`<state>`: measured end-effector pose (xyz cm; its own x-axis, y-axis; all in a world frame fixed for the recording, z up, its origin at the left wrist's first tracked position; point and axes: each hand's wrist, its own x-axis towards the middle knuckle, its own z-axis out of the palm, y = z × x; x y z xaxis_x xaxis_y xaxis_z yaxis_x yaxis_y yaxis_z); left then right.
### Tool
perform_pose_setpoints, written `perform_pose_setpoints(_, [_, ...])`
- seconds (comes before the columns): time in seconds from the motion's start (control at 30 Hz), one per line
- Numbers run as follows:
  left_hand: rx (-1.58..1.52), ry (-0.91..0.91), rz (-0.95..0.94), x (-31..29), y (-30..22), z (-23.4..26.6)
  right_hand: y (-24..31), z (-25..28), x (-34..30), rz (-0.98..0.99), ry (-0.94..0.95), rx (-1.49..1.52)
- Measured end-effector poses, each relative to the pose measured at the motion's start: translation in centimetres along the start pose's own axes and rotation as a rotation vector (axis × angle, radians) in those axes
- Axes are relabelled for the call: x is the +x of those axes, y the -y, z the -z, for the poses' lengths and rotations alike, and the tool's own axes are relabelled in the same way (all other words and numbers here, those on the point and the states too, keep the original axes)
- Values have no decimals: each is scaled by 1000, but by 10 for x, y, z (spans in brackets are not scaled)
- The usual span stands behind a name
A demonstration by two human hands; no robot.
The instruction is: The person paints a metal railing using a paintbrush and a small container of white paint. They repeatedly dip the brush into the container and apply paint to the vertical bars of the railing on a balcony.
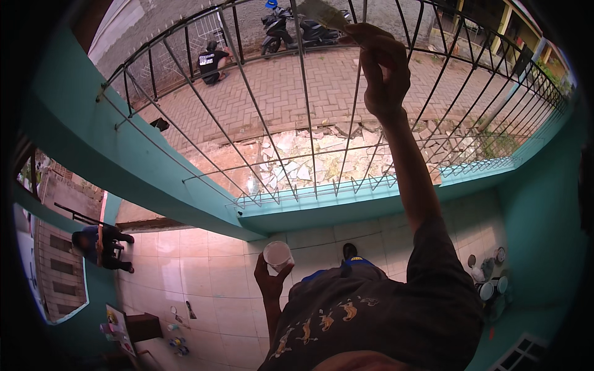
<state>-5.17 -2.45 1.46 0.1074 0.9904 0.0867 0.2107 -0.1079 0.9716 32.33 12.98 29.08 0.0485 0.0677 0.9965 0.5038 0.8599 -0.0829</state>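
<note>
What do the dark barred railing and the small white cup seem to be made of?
The dark barred railing looks like painted metal: thin, straight rods joined to curved rails, with a dull dark finish. The small white cup, held in the left hand, is probably plastic: thin rim, smooth pale wall, though paper cannot be excluded.

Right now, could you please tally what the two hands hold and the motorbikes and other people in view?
Paintbrush, in the right hand: 1
White cup, in the left hand: 1
Motorbikes: 1
Other people: 2
Total: 5
</note>
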Motion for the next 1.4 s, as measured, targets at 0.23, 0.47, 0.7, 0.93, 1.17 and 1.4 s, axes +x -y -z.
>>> perform_pose_setpoints(0.23, [-21,6,-11,0,8,0,-2,4,22,-15,-95,69])
perform_pose_setpoints(0.47, [-23,10,-32,0,7,-1,-2,-4,47,48,-168,167])
perform_pose_setpoints(0.7, [-58,-7,-14,-1,9,0,15,-10,32,-105,-295,136])
perform_pose_setpoints(0.93, [13,5,-35,-1,6,2,9,-9,41,-69,-374,157])
perform_pose_setpoints(1.17, [-39,-1,-18,-3,8,3,8,-12,35,-79,-337,141])
perform_pose_setpoints(1.4, [-15,-17,-14,-3,4,4,18,-4,31,-43,-443,67])
